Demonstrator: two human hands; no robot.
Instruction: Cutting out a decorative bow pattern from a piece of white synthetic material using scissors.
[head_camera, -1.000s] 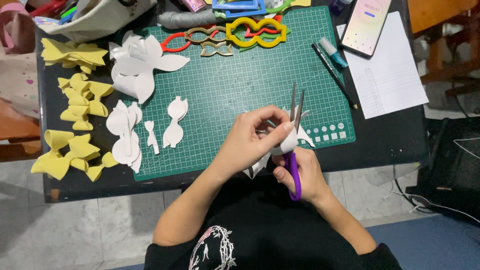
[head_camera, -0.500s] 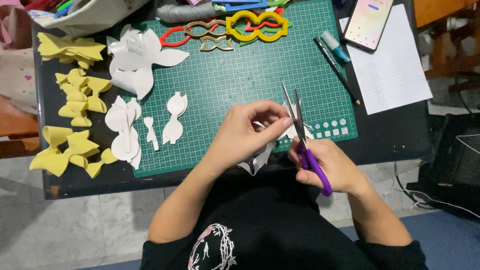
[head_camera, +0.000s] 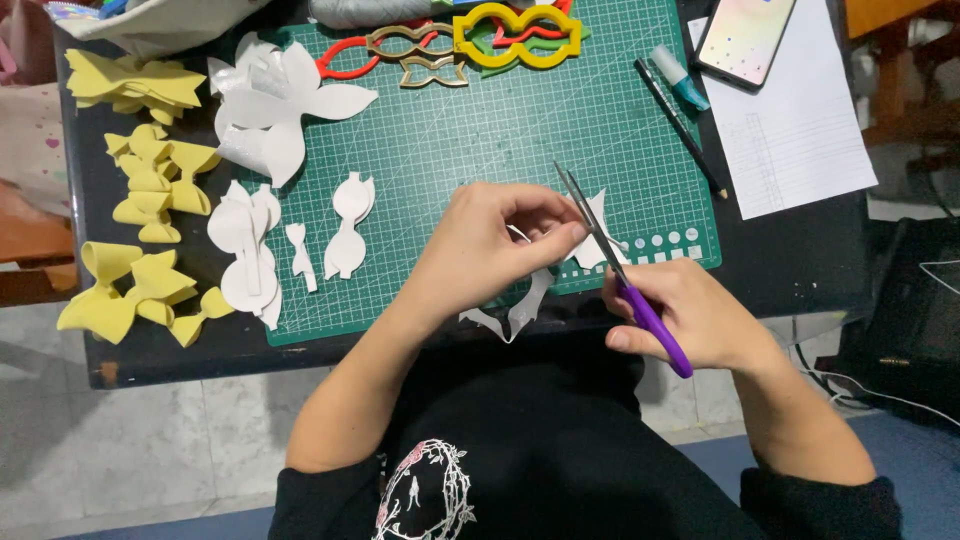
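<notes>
Scissors (head_camera: 620, 270), purple-handled, slicing white sheet (head_camera: 590, 240).

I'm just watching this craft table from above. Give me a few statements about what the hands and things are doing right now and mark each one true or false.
1. The right hand holds purple-handled scissors. True.
2. The left hand holds a yellow piece. False: it pinches a white cut-out piece at the blades.
3. The yellow bow shapes lie right of the green cutting mat. False: they lie to its left, on the dark table.
4. A phone rests on a sheet of white paper at the upper right. True.
5. The scissors lie flat on the mat, untouched. False: they are gripped, blades open against the white piece.
</notes>
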